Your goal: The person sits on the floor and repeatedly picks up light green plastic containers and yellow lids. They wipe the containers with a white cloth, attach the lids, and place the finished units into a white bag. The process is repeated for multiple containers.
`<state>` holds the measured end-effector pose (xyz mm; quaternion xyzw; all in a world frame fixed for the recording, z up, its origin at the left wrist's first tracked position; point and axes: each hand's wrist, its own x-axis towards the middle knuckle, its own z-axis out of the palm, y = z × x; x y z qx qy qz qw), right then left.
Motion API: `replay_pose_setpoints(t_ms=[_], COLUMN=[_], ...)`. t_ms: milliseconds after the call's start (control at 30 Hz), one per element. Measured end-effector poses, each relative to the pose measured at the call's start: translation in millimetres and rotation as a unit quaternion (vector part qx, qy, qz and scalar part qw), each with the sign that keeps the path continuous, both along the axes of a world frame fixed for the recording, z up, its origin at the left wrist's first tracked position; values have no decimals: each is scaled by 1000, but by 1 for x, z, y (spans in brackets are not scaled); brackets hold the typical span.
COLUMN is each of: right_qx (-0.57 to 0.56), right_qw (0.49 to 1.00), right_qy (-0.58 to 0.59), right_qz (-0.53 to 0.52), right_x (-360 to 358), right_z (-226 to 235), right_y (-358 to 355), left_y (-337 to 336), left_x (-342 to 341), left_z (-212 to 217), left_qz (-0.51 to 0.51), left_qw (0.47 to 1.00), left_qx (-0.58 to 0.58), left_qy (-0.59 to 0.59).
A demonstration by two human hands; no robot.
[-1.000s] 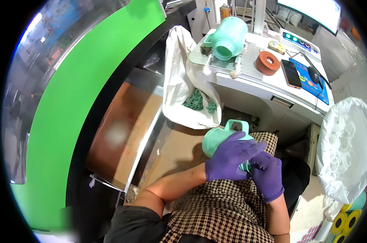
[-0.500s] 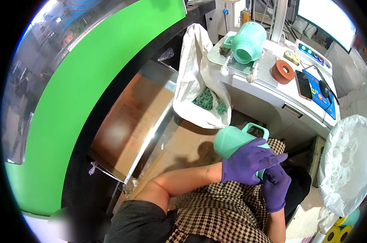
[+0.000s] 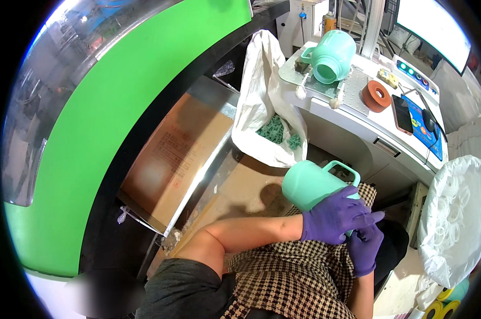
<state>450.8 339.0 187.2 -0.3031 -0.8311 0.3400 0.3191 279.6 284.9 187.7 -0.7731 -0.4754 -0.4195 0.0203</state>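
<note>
A white workbench (image 3: 357,114) fills the upper right; at lower centre a mint jug (image 3: 309,184) is gripped by the left hand (image 3: 333,219) and right hand (image 3: 364,249)

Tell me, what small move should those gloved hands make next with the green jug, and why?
Probably lift the mint-green jug toward the machine table. Both the left hand and right hand hold it over the lap, and a matching jug already lies there.
</note>
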Motion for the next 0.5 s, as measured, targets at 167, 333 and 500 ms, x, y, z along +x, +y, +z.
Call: replay_pose_setpoints(t_ms=[167,333,500], right_qx=[10,-4,-25], right_qw=[999,1000,986], right_qy=[20,2,-26], right_qz=[-26,7,162], right_x=[2,-1,6], right_z=[-9,0,20], right_y=[-4,2,16], left_y=[-1,2,-3], left_x=[4,3,-8], left_z=[4,7,5], left_qz=[31,20,29], left_qw=[999,1000,998], left_qx=[14,10,-51], left_qy=[3,0,18])
